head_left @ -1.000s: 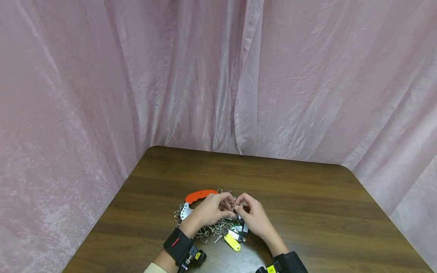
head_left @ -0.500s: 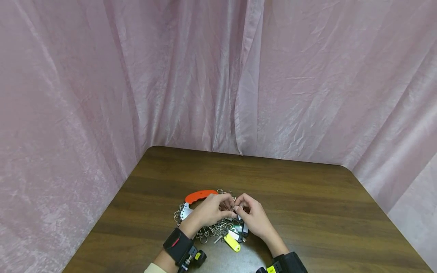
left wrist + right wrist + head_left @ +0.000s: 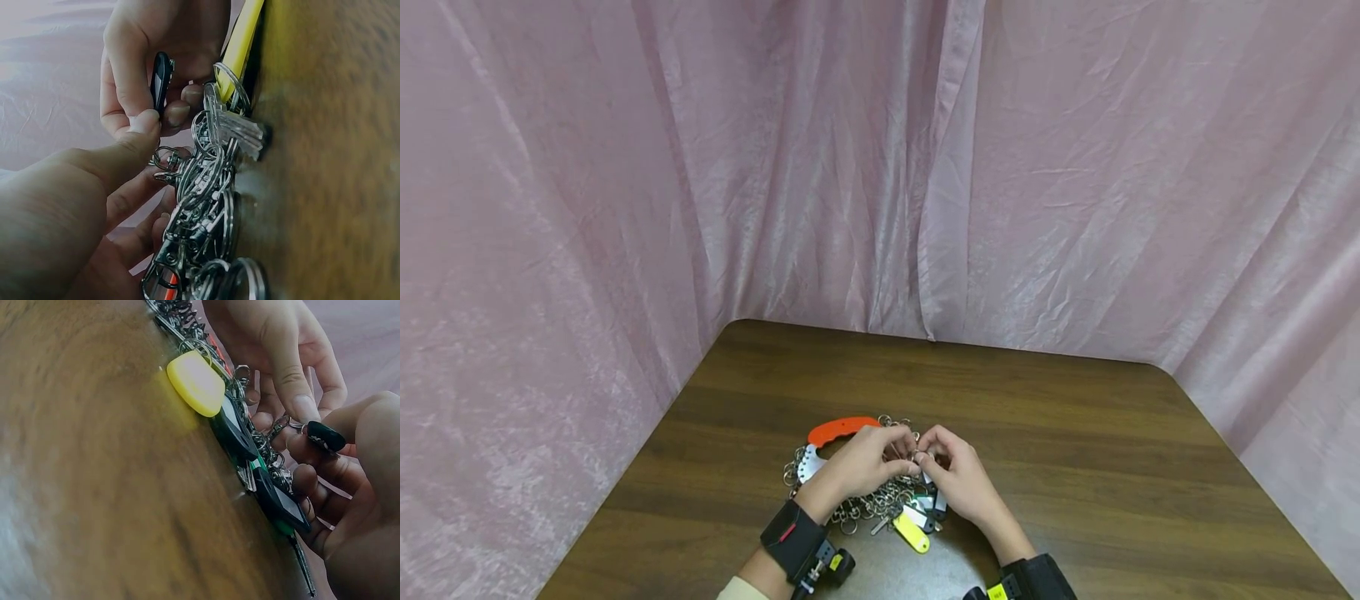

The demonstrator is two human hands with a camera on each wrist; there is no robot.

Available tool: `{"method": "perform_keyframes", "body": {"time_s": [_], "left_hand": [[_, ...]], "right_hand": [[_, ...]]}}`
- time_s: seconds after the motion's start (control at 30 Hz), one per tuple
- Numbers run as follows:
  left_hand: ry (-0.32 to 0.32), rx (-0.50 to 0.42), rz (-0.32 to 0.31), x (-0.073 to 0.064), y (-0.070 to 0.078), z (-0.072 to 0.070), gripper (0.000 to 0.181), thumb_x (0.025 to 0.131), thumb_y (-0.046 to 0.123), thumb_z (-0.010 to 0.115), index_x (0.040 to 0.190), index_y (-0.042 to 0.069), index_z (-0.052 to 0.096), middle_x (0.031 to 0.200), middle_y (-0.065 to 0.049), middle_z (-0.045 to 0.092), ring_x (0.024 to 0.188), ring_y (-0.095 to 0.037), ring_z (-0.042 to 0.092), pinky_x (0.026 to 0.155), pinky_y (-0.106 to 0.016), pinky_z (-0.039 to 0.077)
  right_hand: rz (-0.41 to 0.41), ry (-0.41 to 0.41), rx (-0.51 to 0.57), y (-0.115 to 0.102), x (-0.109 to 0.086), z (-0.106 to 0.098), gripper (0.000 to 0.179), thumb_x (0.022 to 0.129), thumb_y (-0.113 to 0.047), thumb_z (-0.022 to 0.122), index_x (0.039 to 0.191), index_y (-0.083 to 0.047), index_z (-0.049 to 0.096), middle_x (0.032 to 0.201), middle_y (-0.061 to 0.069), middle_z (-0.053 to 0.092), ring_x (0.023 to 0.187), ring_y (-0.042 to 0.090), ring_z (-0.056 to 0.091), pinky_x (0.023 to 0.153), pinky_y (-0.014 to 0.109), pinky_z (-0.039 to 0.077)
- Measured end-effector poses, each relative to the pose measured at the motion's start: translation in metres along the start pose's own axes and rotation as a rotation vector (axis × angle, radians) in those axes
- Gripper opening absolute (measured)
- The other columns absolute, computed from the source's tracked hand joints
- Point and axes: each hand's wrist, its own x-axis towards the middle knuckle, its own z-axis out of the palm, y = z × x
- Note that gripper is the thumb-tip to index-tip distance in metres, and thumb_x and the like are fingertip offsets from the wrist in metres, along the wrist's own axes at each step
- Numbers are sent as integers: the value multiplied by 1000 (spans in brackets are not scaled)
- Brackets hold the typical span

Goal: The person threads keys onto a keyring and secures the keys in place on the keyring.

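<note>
Over a ring-shaped key holder, both hands meet at a small metal split ring [image 3: 296, 425]. My left hand [image 3: 867, 458] pinches that ring between thumb and fingers. My right hand [image 3: 958, 475] pinches a black key tag [image 3: 326, 437] beside it, also visible as a thin black tag [image 3: 161, 81] in the left wrist view. The holder has an orange handle [image 3: 842, 428] and a pale curved plate [image 3: 808, 464] with holes. Many silver clasps and rings [image 3: 200, 181] hang along it. A yellow key tag [image 3: 912, 532] lies at its near side.
More black key tags [image 3: 281, 500] with white labels and a metal key [image 3: 880, 525] lie close to the right hand. Everything rests on a brown wooden table [image 3: 1075, 433]. Behind its far edge hangs a pink curtain [image 3: 820, 167].
The hands keep nearly the same place and hold, with only slight finger movement at the small ring. The key holder and the tags on the table stay where they were.
</note>
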Motion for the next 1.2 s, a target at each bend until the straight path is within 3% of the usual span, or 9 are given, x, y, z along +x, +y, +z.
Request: {"method": "perform_keyframes", "body": {"time_s": [0.2,0.4,0.6,0.9,1.2], "left_hand": [[9,-1,3,1,-1,2,21,94,28,84,104,21,67,89,12,68,80,-4,65,73,-25,55],[14,8,28,0,-2,3,15,97,29,80,103,23,68,89,13,68,82,-3,65,73,-25,55],[21,6,22,1,-2,2,15,96,30,80,103,23,69,89,13,68,82,-3,65,74,-25,55],[23,9,16,1,-3,2,18,95,28,82,104,23,67,89,13,68,80,-4,65,72,-25,55],[16,7,-11,2,-3,2,17,95,32,81,104,27,67,89,16,67,81,-2,65,74,-25,55]], "right_hand": [[-2,15,24,1,0,1,6,101,-5,68,105,-3,64,75,3,66,68,10,52,66,27,42],[17,-1,44,1,-1,1,8,100,-3,66,105,0,62,76,9,67,66,9,50,64,26,41],[-12,7,23,3,1,0,4,101,-5,68,104,-4,64,76,3,67,67,9,53,65,26,43],[-9,3,44,1,1,2,7,100,-2,66,105,0,62,78,4,68,67,9,51,65,27,42],[8,1,-4,1,2,0,5,102,-8,67,106,-6,64,77,-2,67,69,10,54,67,26,44]]}}
